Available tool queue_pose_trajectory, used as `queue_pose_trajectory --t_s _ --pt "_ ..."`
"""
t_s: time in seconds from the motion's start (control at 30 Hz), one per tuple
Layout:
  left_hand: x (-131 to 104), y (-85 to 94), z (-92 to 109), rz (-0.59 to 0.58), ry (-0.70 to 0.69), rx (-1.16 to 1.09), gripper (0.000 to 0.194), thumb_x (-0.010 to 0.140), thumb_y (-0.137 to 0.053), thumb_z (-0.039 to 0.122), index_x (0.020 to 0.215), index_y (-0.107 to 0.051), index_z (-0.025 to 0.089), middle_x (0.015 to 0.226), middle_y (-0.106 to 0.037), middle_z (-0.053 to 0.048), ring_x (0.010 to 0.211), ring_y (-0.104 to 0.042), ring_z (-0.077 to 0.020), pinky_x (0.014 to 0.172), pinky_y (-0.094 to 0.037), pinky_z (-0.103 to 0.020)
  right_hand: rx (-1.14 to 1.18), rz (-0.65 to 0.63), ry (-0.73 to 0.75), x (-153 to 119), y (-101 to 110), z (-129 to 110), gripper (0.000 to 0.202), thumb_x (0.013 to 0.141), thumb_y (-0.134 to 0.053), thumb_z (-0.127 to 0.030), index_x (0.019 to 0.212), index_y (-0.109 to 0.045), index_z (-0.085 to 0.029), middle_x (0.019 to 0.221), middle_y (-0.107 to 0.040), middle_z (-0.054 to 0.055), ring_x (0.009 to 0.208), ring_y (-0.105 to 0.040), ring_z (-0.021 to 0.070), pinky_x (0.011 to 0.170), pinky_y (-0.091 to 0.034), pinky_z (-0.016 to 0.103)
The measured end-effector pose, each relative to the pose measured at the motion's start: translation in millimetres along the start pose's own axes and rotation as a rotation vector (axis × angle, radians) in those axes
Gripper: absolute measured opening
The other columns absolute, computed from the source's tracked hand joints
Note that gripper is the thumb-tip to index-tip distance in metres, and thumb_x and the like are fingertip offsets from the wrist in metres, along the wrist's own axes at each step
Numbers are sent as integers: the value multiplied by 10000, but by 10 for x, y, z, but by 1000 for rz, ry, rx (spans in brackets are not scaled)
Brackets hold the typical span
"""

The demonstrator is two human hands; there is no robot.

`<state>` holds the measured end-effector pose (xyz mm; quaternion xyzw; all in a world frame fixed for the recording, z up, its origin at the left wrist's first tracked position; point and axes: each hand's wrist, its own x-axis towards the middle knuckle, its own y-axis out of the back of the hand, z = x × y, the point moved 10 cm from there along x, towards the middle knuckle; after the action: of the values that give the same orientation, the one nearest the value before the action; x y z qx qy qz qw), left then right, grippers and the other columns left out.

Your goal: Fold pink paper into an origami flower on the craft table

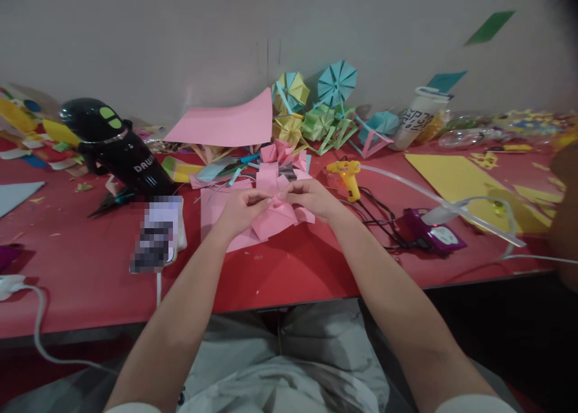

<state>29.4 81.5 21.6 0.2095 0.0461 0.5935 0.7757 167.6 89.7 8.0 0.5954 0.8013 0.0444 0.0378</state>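
A folded piece of pink paper (276, 215) lies over pink sheets (214, 211) near the middle of the red table. My left hand (244, 207) pinches its left side between thumb and fingertips. From the right, my right hand (311, 197) pinches the same paper, its fingertips close to the left ones. The exact folds under my fingers are hard to make out. More folded pink pieces (282, 154) stand just behind my hands. To the right of them lies a yellow hot glue gun (347, 177) with a clear glue stick (406, 183) in its back.
Left stand a phone (156, 235) on a white cable and a leaning black bottle (130, 160). Right are a purple power socket (433, 229) and yellow paper (460, 190). Along the wall sit paper umbrellas (336, 83), a curved pink sheet (226, 121) and a cup (418, 118).
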Motion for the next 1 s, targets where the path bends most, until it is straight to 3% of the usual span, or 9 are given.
queue_pose_trajectory --t_s 0.17,0.37,0.73,0.8,0.9,1.0 --pt "2 34 20 11 12 68 214 807 -617 361 816 -730 180 780 -704 -15 724 -607 -155 656 -453 -257 62 3 -10 5 3 32 339 577 -819 -437 677 -658 -156 624 -551 -24 594 -480 86 593 -433 260" --pt "6 95 101 54 -7 17 261 839 -564 386 768 -706 180 810 -690 -21 807 -606 -167 738 -460 -271 54 56 -17 5 32 31 339 565 -830 -415 623 -622 -154 621 -560 -11 615 -492 96 605 -424 268" --pt "0 105 -51 65 95 -71 160 689 -719 292 792 -717 170 780 -711 -26 726 -635 -154 715 -506 -292 5 59 -16 15 38 42 337 602 -803 -448 652 -637 -158 620 -551 -15 599 -491 99 593 -437 268" --pt "1 137 -79 93 102 -68 156 682 -725 284 794 -723 175 789 -720 -32 726 -649 -163 708 -515 -299 -84 67 37 24 43 6 322 683 -742 -473 700 -662 -162 668 -588 6 626 -519 114 620 -458 281" --pt "0 186 -111 142 102 -72 134 681 -726 275 779 -730 183 796 -732 -37 743 -667 -178 725 -530 -315 -270 150 247 -23 65 -214 310 799 -642 -479 871 -713 -185 892 -664 63 766 -587 153 697 -491 301" --pt "-1 209 -135 174 105 -98 104 674 -717 238 762 -733 184 791 -736 -38 770 -676 -185 766 -540 -330 -397 168 469 -120 -31 -429 329 784 -686 -487 992 -717 -234 1105 -638 87 990 -596 206 786 -512 332"
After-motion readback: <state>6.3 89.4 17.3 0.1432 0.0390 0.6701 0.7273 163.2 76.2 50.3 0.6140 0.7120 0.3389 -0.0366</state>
